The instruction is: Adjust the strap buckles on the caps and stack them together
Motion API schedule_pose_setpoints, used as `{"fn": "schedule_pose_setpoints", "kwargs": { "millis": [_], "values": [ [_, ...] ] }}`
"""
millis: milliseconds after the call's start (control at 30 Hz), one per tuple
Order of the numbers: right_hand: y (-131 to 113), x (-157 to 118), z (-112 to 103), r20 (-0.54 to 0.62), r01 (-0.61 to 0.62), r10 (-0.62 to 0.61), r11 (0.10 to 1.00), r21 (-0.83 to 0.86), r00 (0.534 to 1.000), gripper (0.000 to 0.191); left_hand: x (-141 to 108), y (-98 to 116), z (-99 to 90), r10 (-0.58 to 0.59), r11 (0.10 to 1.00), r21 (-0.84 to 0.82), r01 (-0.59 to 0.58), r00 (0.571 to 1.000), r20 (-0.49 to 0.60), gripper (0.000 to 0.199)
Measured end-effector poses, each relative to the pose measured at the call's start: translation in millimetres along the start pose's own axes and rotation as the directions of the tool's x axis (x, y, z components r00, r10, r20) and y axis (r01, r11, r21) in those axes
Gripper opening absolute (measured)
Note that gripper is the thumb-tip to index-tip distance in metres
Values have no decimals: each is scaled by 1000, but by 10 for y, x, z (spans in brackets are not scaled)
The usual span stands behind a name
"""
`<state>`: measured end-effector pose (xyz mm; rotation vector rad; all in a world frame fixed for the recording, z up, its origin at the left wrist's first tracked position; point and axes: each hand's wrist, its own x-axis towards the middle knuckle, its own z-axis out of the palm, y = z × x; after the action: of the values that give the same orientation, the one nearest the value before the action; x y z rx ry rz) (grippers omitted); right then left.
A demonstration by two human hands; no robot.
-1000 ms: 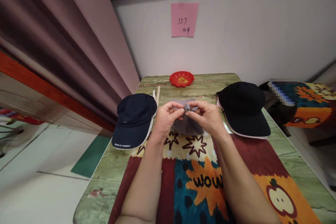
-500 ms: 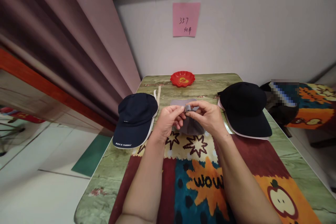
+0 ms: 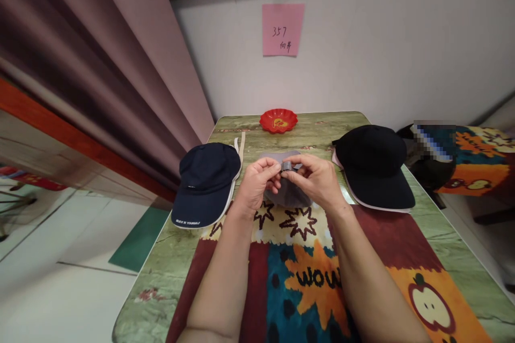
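While the grey strap (image 3: 287, 166) is pinched by the left hand (image 3: 256, 181) and right hand (image 3: 319, 178), fingertips nearly closed, strap adjustment is judged under way | grey cap (image 3: 290, 194): noted toward far edge of worktop (image 3: 161, 268) | next move: steady fingertip alignment judged required

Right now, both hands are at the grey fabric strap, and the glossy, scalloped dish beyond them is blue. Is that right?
Not the colour: the glossy, scalloped dish is red, as the head view shows. The left hand and right hand are at the grey fabric strap.
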<state>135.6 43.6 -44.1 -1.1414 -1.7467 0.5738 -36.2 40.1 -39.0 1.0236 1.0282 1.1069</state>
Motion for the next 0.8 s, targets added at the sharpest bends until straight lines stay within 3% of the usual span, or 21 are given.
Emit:
{"fn": "schedule_pose_setpoints", "kwargs": {
  "millis": [333,533,667,800],
  "values": [
    [23,-4,1,-21,-29,29,999,-24,999,19,26,12,-87,120,986,129,-102,982,-143,31],
    [30,-4,29,-13,-22,21,991,-130,1000,20,55,-60,-82,255,939,293,-180,936,-242,19],
    [32,-5,10,-23,11,-14,993,-121,1000,19,37,-61,-56,236,946,267,-182,954,-184,25],
    [6,-5,3,5,85,-85,990,-110,996,20,18,-69,39,127,985,118,-125,992,-15,41]
  ]
}}
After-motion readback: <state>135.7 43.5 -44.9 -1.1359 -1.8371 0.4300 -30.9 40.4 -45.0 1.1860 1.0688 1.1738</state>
